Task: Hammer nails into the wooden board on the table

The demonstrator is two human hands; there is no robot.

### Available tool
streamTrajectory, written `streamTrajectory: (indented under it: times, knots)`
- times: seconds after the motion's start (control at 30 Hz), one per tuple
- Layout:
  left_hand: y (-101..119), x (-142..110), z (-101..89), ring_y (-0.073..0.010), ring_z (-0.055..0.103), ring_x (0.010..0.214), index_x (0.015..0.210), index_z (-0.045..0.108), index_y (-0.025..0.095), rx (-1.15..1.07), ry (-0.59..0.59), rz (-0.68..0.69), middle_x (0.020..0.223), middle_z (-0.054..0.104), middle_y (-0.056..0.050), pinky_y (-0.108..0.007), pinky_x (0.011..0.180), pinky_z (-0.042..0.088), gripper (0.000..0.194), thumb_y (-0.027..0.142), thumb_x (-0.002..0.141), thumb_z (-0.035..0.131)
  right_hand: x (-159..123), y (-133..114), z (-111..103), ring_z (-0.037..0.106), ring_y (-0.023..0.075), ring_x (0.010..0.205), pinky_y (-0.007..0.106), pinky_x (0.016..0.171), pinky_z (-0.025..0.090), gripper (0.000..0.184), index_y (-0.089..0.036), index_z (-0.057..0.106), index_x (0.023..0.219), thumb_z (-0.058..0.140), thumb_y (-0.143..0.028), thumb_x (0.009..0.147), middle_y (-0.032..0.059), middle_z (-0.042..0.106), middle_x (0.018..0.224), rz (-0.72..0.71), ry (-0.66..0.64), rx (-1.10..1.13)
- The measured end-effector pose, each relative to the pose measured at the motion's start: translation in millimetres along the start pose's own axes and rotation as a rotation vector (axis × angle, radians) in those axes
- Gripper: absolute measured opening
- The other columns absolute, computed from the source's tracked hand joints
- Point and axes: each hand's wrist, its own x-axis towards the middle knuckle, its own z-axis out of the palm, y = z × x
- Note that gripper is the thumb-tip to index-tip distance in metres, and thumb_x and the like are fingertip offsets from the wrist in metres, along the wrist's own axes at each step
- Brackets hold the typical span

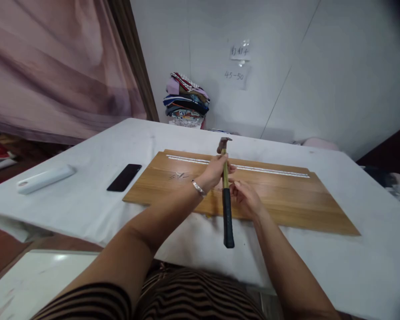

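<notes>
My left hand (216, 170) is closed around a hammer (226, 178) just below its metal head, and a silver bracelet (198, 188) is on that wrist. The hammer stands over the board with its head toward the wall and its black grip toward me. My right hand (246, 195) is beside the handle, thumb and fingers bent together; whatever they pinch, if anything, is too small to make out. Below both hands lies a brown wooden board (286, 200). Several loose nails (179, 176) rest on its left part. Long narrow pale strips (270, 171) run along its far side.
A white-covered table (86, 213) carries the board, a black phone (124, 177) and a long white object (46, 178) at the left. Folded cloths (186, 102) are stacked by the back wall. A pink curtain (60, 66) hangs at the left.
</notes>
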Motion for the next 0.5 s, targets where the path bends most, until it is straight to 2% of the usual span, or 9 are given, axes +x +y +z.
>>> streamTrajectory:
  times: [0.13, 0.2, 0.3, 0.4, 0.5]
  knots:
    - [-15.3, -28.7, 23.9, -0.0121, 0.062, 0.059, 0.088, 0.058, 0.016, 0.098, -0.036, -0.015, 0.077, 0.067, -0.004, -0.024, 0.056, 0.048, 0.037, 0.052, 0.096, 0.062, -4.4, -2.7, 0.5, 0.059, 0.0148, 0.056, 0.026, 0.051, 0.051, 0.041, -0.023, 0.06, 0.089, 0.08, -0.053, 0.07, -0.0029, 0.063, 0.064, 0.021, 0.028, -0.017]
    - [-20.1, -36.3, 29.0, -0.0103, 0.057, 0.054, 0.088, 0.058, 0.017, 0.149, -0.025, -0.017, 0.076, 0.065, -0.003, -0.023, 0.052, 0.044, 0.034, 0.05, 0.095, 0.063, -6.1, -1.6, -3.2, 0.056, 0.0141, 0.05, 0.027, 0.048, 0.051, 0.04, -0.024, 0.056, 0.086, 0.079, -0.053, 0.071, -0.004, 0.06, 0.06, 0.044, 0.027, -0.046]
    - [-24.1, -43.4, 29.9, -0.0096, 0.055, 0.054, 0.095, 0.057, 0.019, 0.163, -0.054, -0.001, 0.076, 0.064, 0.0, -0.022, 0.052, 0.043, 0.029, 0.043, 0.09, 0.071, -7.9, -0.4, -13.3, 0.045, 0.009, 0.041, 0.022, 0.038, 0.041, 0.041, -0.023, 0.054, 0.08, 0.081, -0.052, 0.068, -0.0058, 0.056, 0.058, 0.051, 0.022, -0.105]
    - [-25.8, -56.6, 18.2, -0.0106, 0.056, 0.057, 0.09, 0.059, 0.019, 0.226, -0.181, 0.018, 0.072, 0.063, 0.001, -0.022, 0.056, 0.045, 0.027, 0.038, 0.086, 0.076, -13.6, 1.2, -22.6, 0.039, 0.0062, 0.036, 0.019, 0.032, 0.031, 0.043, -0.023, 0.052, 0.081, 0.079, -0.055, 0.069, -0.0077, 0.054, 0.057, 0.071, 0.058, -0.174]
    - [-24.9, -75.8, -12.1, -0.0154, 0.061, 0.069, 0.078, 0.064, 0.018, 0.368, -0.326, 0.06, 0.073, 0.067, -0.003, -0.025, 0.066, 0.048, 0.023, 0.038, 0.088, 0.07, -26.7, 7.7, -24.7, 0.035, 0.005, 0.032, 0.017, 0.03, 0.028, 0.045, -0.024, 0.051, 0.083, 0.079, -0.057, 0.069, -0.0123, 0.046, 0.052, 0.146, 0.079, -0.248]
